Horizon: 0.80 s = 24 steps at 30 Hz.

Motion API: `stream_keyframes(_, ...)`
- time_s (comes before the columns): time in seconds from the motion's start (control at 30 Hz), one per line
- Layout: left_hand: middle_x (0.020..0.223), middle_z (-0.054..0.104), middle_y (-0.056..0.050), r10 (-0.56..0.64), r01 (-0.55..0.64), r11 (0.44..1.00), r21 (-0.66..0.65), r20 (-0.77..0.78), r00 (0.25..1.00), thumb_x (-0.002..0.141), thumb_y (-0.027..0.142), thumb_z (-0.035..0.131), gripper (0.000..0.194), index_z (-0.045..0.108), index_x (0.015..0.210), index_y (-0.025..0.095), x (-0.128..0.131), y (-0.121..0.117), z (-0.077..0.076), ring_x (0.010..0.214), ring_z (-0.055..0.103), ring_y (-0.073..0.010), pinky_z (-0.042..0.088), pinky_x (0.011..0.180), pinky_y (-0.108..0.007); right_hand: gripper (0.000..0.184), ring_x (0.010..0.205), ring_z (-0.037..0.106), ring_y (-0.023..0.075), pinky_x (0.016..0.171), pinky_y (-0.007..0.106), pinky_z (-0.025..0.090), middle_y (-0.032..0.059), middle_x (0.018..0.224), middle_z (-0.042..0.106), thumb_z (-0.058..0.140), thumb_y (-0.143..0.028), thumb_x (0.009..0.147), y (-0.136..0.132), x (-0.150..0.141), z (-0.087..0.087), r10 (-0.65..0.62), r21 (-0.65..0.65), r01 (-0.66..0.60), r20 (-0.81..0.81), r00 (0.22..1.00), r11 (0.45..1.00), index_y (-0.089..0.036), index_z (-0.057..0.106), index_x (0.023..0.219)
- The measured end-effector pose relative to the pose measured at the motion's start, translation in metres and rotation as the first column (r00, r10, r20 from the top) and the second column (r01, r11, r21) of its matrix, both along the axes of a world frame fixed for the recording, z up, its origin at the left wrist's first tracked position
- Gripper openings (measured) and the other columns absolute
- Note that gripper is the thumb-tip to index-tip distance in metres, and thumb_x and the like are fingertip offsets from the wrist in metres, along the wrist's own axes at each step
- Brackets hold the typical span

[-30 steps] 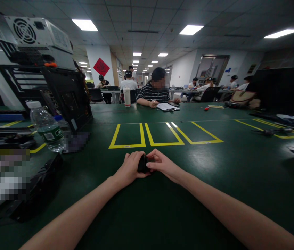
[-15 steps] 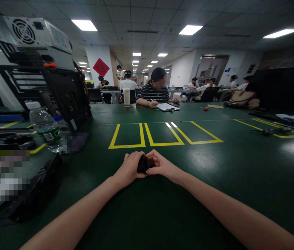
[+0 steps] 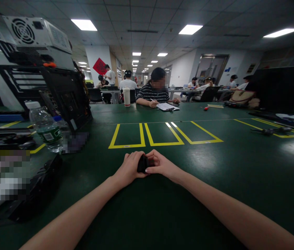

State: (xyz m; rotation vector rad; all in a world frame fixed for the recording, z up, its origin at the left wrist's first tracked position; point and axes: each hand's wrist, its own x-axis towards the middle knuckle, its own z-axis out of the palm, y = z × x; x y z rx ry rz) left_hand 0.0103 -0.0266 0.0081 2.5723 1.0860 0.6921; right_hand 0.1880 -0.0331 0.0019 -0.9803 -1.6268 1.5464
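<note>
Fingers of the left hand (image 3: 128,169) were curled around a small black object (image 3: 141,165) in the head view I watched, while the right hand (image 3: 163,166) gripped its right side between thumb and fingers, both hands almost exactly where they had been half a second earlier. I saw the object between them, on or just above the green table (image 3: 147,215), nearer me than the yellow tape (image 3: 167,144); contact I couldn't tell. Farther off, a standing person in white (image 3: 110,76) had shifted left, now beside the red sign (image 3: 99,66).
</note>
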Motion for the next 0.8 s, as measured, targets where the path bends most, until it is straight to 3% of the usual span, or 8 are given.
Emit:
stream_keyframes(0.3, 0.106, 0.049, -0.006, 0.01, -0.01, 1.0, 0.015, 0.001, 1.0, 0.064, 0.028, 0.067, 0.056, 0.036, 0.109, 0.02, 0.0002, 0.0033, -0.0053, 0.097, 0.047, -0.0245, 0.032, 0.081, -0.037, 0.043, 0.089, 0.051, 0.0147, 0.079, 0.033, 0.042, -0.0007, 0.094, 0.05, 0.066, -0.011, 0.056, -0.0005, 0.0006, -0.0048, -0.029, 0.009, 0.029, -0.091, 0.995, 1.0, -0.022, 0.044, 0.092)
stream_keyframes(0.5, 0.105, 0.05, -0.006, -0.005, 0.005, 1.0, 0.007, 0.01, 1.0, 0.066, 0.031, 0.064, 0.052, 0.037, 0.11, 0.021, 0.0005, 0.0016, -0.0022, 0.098, 0.048, -0.0244, 0.033, 0.08, -0.037, 0.036, 0.094, 0.05, 0.0163, 0.083, 0.035, 0.04, 0.0023, 0.098, 0.052, 0.065, -0.023, 0.062, 0.0008, -0.0004, -0.0042, -0.087, 0.014, 0.088, -0.055, 0.995, 0.996, -0.02, 0.048, 0.094)
stream_keyframes(0.8, 0.107, 0.049, -0.007, -0.016, 0.016, 0.998, 0.055, -0.011, 1.0, 0.067, 0.03, 0.063, 0.051, 0.036, 0.109, 0.019, 0.0017, 0.004, -0.0081, 0.099, 0.046, -0.0253, 0.034, 0.08, -0.038, 0.037, 0.086, 0.054, 0.0177, 0.078, 0.036, 0.043, 0.0036, 0.093, 0.057, 0.064, -0.034, 0.062, 0.0054, -0.0036, -0.0036, -0.1, 0.009, 0.1, 0.095, 0.99, 0.995, -0.017, 0.053, 0.092)
